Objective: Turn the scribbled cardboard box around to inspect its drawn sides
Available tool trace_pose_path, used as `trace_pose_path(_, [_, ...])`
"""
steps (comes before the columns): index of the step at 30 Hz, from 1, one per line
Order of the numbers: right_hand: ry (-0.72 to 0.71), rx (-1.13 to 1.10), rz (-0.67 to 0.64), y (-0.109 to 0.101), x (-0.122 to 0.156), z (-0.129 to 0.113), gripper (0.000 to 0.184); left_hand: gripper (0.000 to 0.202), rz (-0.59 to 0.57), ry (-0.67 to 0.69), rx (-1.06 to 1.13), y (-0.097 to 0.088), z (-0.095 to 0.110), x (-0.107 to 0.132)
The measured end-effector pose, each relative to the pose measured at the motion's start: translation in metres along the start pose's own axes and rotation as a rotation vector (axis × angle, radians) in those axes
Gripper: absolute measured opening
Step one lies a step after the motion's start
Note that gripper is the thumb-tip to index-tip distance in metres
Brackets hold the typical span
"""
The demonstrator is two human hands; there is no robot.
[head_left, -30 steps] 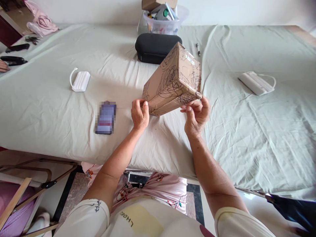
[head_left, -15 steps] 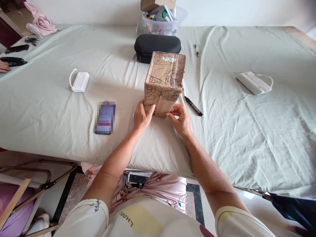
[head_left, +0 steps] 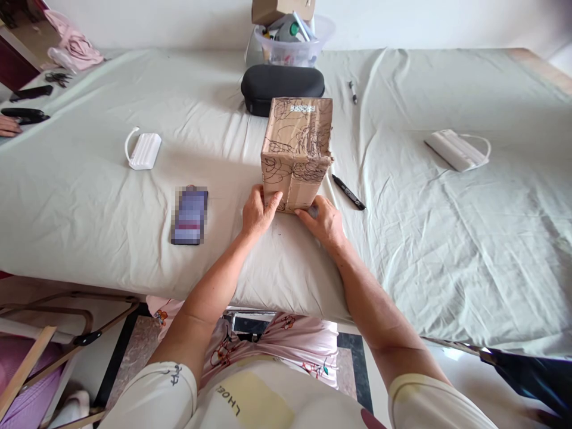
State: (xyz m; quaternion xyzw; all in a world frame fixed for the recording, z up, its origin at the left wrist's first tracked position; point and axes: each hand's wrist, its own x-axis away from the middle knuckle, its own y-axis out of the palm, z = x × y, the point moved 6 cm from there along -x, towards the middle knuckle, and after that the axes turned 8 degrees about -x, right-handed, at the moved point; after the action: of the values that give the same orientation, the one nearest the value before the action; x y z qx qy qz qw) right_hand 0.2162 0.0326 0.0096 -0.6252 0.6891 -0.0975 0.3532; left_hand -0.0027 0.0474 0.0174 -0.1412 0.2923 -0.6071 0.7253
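A brown cardboard box (head_left: 297, 134) covered in dark scribbles stands upright on the cloth-covered table, with a white printed label on its top. My left hand (head_left: 260, 213) grips its lower left corner, thumb on the front face and fingers round the side. At the lower right corner, my right hand (head_left: 322, 219) holds the box, its thumb pressed on the bottom front edge; the fingertips are partly hidden behind it. A black marker (head_left: 348, 192) lies on the cloth just right of the box. Left of my hands is a phone (head_left: 190, 215) with a blurred screen.
Behind the box sits a black zip case (head_left: 282, 81), then a clear plastic tub (head_left: 292, 52) of odds and ends. White power banks lie left (head_left: 145, 150) and right (head_left: 456, 150). A pen (head_left: 353, 92) lies farther back. Another person's hand (head_left: 9, 126) rests at the far left edge.
My right thumb has slid slightly left along the box's bottom edge, and the right fingers have closed in more against its side. The box stays in about the same place.
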Motion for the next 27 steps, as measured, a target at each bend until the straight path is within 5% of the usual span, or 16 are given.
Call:
trace_pose_path(11, [0.043,-0.560,0.291,-0.004,-0.003,0.017,0.054,0.050,-0.042,0.029,0.075,0.005,0.001,0.000])
trace_pose_path(16, [-0.084,-0.533,0.481,-0.025,-0.005,0.013,0.049,0.042,-0.096,0.123,-0.083,0.013,0.000,0.000])
trace_pose_path(27, [-0.181,-0.312,0.573,-0.061,-0.002,-0.009,0.034,0.034,-0.153,0.299,-0.319,0.017,0.015,0.008])
